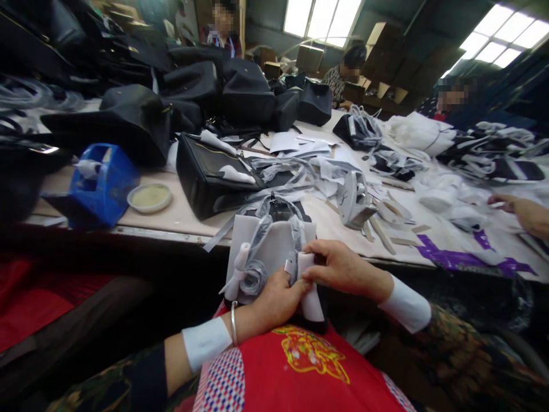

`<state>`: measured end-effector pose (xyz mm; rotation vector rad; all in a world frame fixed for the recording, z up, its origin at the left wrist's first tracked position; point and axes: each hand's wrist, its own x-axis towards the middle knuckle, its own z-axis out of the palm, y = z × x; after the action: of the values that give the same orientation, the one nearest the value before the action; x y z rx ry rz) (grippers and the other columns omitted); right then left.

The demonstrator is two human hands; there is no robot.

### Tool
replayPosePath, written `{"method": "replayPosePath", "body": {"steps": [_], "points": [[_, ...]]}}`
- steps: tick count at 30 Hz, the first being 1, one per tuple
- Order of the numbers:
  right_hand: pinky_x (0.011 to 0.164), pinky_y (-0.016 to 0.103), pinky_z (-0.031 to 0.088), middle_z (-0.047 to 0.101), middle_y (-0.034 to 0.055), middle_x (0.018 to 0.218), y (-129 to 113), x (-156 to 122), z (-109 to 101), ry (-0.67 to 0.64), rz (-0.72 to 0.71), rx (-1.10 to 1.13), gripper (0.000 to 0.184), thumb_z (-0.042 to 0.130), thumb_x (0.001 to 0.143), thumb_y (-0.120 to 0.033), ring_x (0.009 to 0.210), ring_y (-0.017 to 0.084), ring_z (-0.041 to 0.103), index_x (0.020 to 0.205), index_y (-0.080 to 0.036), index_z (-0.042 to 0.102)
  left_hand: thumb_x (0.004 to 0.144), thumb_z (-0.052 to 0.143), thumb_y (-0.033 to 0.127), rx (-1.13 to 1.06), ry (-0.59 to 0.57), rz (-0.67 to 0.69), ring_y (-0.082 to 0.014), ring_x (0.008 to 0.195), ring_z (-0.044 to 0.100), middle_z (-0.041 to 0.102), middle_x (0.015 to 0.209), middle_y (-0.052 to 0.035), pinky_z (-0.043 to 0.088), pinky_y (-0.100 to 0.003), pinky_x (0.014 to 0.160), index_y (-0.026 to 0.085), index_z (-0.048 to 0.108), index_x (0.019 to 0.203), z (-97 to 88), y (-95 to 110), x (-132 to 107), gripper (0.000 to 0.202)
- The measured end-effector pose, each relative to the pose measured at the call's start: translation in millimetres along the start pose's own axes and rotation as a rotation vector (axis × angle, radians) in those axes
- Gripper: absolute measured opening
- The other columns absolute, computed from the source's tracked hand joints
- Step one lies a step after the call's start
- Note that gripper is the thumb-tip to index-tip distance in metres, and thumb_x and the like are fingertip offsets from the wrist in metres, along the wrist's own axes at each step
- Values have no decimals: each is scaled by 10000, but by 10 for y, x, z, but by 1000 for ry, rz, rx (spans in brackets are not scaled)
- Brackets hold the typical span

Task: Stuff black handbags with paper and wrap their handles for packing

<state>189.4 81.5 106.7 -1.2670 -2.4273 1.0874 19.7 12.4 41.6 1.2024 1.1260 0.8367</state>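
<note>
A black handbag [318, 320] leans against the table edge in front of me, mostly covered by a sheet of white paper [274, 232]. Its handles [262, 233] are wrapped in clear plastic. On its left side sit a white paper wrap [241, 260] and a coil of plastic-covered strap [254, 278]. My right hand [338, 268] pinches a white paper wrap [311, 303] around the bag's right side. My left hand [278, 294] presses on the same wrap, its thumb near the right hand's fingers; its other fingers are partly hidden.
A blue tape dispenser [100, 183] and a dish of yellowish paste [150, 197] stand at left. Behind the bag lies another black handbag [206, 177]. A grey tape dispenser [355, 200] and purple tape [467, 257] are at right. A co-worker's hand [529, 214] reaches in.
</note>
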Motion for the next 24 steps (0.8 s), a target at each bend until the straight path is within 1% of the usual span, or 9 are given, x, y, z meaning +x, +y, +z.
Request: {"method": "replayPosePath", "body": {"steps": [2,4,7,11,16,18,20,22,24], "points": [[627,254,411,623,-16,710,-19,-17,-3,52,9,28,85,746,742,-202,689,144,561,790,-163,687,906,579,366,38,-1,58,-210,801,642,702,821,-27,513,-307,707,171,681,1064,17,6,7,270],[604,252,403,616,-21,676,-17,-42,30,125,46,117,69,725,751,-216,650,134,548,765,-163,683,914,572,362,83,21,149,-242,931,656,717,878,-44,532,-339,817,190,676,1104,41,1,14,277],[549,249,418,620,-21,641,13,-80,133,229,156,342,140,698,774,-302,571,124,541,782,-163,676,913,578,361,152,71,224,-270,1072,639,724,994,-78,517,-377,950,195,662,1148,86,-37,28,300],[459,241,409,587,-31,563,20,-91,243,353,295,551,273,723,737,-419,471,119,517,792,-160,656,914,577,369,206,75,240,-277,1118,626,696,1140,-124,496,-410,1013,163,631,1203,141,-105,59,359],[437,218,396,564,-38,536,-7,-50,287,466,331,663,343,747,705,-474,444,99,497,765,-151,647,980,452,403,187,48,244,-249,1057,648,697,1124,-128,509,-405,969,151,638,1158,204,-108,91,360],[433,212,394,567,-37,546,-7,-39,292,478,324,687,352,748,708,-481,443,93,493,769,-148,649,990,420,412,178,54,189,-242,964,674,713,1043,-128,536,-378,867,149,649,1113,229,-77,90,370],[429,211,399,577,-35,563,11,-46,274,440,322,694,349,744,726,-480,445,95,499,792,-149,652,985,424,441,165,64,121,-232,836,685,719,928,-118,539,-347,740,142,658,1047,250,-43,84,385],[437,219,417,584,-29,565,75,-80,216,392,300,643,332,712,784,-480,453,106,515,822,-155,657,976,433,480,159,76,69,-227,761,679,710,819,-98,518,-327,663,148,662,959,259,-17,79,404],[471,234,452,600,-18,583,206,-146,123,438,236,507,300,656,864,-461,490,123,549,879,-162,674,971,432,502,176,87,39,-227,729,669,695,745,-84,498,-320,627,162,655,868,250,-1,75,420]]}}
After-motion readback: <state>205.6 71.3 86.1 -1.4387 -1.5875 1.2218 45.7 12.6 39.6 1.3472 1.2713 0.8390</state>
